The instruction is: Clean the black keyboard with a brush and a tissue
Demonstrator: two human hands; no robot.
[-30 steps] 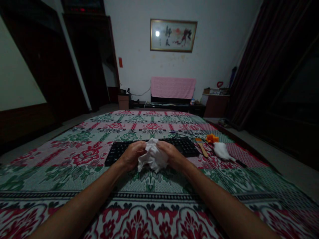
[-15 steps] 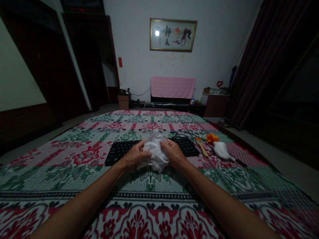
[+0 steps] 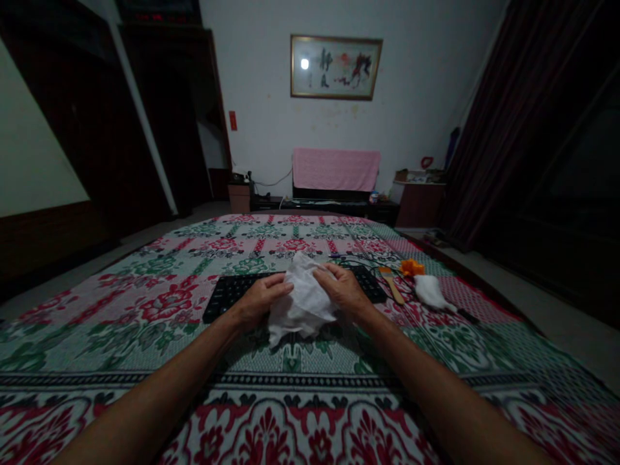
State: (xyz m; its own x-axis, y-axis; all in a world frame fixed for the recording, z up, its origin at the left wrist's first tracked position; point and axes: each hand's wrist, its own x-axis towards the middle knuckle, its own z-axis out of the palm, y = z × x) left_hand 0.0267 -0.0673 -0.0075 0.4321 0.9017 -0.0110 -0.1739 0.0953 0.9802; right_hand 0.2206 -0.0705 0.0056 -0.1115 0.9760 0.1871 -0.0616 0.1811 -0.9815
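Note:
Between my two hands is a crumpled white tissue (image 3: 305, 303), partly spread, its lower edge hanging toward me. My left hand (image 3: 261, 297) pinches its left side between thumb and fingers. On the other side my right hand (image 3: 341, 287) grips the tissue near its upper right, fingers bent over it. Behind and below the hands lies a black keyboard (image 3: 225, 297) on the patterned cloth. Its middle is hidden by the tissue and my hands.
Right of the keyboard lie a flat brush (image 3: 391, 285) with a wooden handle, an orange object (image 3: 411, 267) and a white fluffy duster (image 3: 431, 292) with a dark handle. A black cable (image 3: 361, 261) runs behind the keyboard. Red, green and white patterned cloth (image 3: 271, 400) covers the surface.
The tissue has gone from a bunched wad to a flatter, more spread sheet, its lower left corner now hanging lower. Both hands still hold it, in nearly the same place.

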